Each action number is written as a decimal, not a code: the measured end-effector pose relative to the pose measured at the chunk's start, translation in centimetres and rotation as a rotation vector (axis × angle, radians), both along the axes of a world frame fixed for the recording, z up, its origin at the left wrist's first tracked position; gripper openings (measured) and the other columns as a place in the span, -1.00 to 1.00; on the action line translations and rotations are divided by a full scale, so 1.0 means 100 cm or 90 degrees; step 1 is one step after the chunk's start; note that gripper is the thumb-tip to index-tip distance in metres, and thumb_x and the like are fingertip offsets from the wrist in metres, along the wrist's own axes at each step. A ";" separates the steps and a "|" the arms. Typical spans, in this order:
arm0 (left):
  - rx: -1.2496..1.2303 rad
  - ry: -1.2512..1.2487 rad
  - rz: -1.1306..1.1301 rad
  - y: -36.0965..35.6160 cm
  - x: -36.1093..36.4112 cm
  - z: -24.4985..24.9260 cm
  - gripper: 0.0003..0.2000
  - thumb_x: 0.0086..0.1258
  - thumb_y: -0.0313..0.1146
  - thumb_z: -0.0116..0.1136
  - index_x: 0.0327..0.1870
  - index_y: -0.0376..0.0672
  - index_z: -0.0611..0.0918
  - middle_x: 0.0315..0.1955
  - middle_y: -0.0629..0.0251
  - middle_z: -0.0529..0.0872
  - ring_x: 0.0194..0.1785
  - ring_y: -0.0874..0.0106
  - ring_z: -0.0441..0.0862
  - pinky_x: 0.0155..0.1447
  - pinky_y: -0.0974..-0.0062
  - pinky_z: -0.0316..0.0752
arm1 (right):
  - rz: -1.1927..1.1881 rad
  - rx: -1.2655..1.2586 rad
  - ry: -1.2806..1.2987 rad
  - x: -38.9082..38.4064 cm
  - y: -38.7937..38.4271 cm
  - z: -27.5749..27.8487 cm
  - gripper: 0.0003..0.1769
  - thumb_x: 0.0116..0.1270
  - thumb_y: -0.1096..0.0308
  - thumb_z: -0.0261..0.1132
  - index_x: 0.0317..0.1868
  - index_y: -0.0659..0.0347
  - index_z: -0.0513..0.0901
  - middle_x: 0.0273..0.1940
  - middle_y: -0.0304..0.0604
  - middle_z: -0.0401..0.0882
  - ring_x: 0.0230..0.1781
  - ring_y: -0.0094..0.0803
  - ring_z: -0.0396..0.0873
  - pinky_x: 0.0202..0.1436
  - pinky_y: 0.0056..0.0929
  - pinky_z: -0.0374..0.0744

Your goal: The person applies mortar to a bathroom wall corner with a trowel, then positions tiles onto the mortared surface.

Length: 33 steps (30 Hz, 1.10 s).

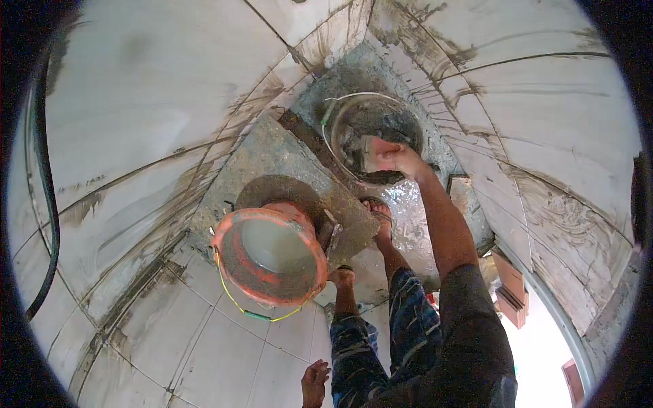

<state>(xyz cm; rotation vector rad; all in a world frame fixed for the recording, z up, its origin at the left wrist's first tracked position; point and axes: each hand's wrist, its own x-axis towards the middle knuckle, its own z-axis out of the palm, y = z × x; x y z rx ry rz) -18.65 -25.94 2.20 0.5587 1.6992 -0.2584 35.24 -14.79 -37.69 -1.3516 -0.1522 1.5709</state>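
Observation:
My right hand (403,160) reaches to the near rim of a round bucket (416,126) in the corner, its fingers closed on a flat reddish-grey piece (373,152). Wet grey material (374,115) lies inside that bucket, whose wire handle is folded to its left side. Low at the bottom, beside my left leg, my left hand (315,378) hangs with its fingers curled; nothing shows in it. An orange bucket (224,262) of cloudy grey liquid stands left of my legs, with its yellow handle hanging down.
A grey slab ledge (265,153) runs under the orange bucket. Smeared tiled walls (136,102) rise on both sides. My feet (381,216) are on the wet floor. Brown tiles (511,289) are stacked near the bright doorway at right. A black hose (47,197) hangs far left.

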 end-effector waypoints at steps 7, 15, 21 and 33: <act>0.032 -0.016 -0.072 -0.013 -0.022 0.023 -0.56 0.46 -0.13 0.21 0.17 -0.28 0.53 -0.08 0.26 0.69 -0.04 0.46 0.64 0.05 0.48 0.52 | -0.209 -0.138 0.029 -0.080 0.018 0.231 -0.55 0.33 0.22 0.35 0.18 0.19 0.57 0.00 -0.15 0.63 -0.01 -0.32 0.61 0.02 -0.30 0.60; 0.369 -0.057 -0.114 0.011 -0.096 0.057 -0.58 0.42 -0.09 0.23 0.12 -0.24 0.59 -0.12 0.20 0.74 -0.03 0.42 0.65 0.08 0.40 0.54 | 0.061 0.322 -0.087 -0.294 0.152 0.557 -0.60 0.37 0.37 0.28 0.18 0.29 0.55 0.02 -0.19 0.62 -0.04 -0.39 0.61 -0.01 -0.36 0.61; 0.449 -0.048 0.130 0.041 -0.129 0.157 -0.51 0.36 0.02 0.26 0.10 -0.21 0.63 -0.14 0.17 0.74 -0.04 0.36 0.67 0.08 0.37 0.52 | 0.097 0.857 -0.734 -0.427 0.239 0.830 -0.60 0.32 0.48 0.21 0.16 0.34 0.56 -0.02 0.00 0.61 -0.03 -0.09 0.57 0.07 -0.27 0.52; 0.568 -0.049 0.105 0.002 -0.196 0.113 -0.56 0.32 -0.06 0.33 0.03 -0.24 0.63 -0.23 0.26 0.73 -0.22 0.36 0.68 -0.11 0.36 0.58 | 0.141 0.889 -1.309 -0.576 0.303 0.871 -0.53 0.12 0.44 0.19 0.10 0.34 0.52 -0.08 -0.04 0.47 -0.06 -0.14 0.46 -0.06 -0.26 0.44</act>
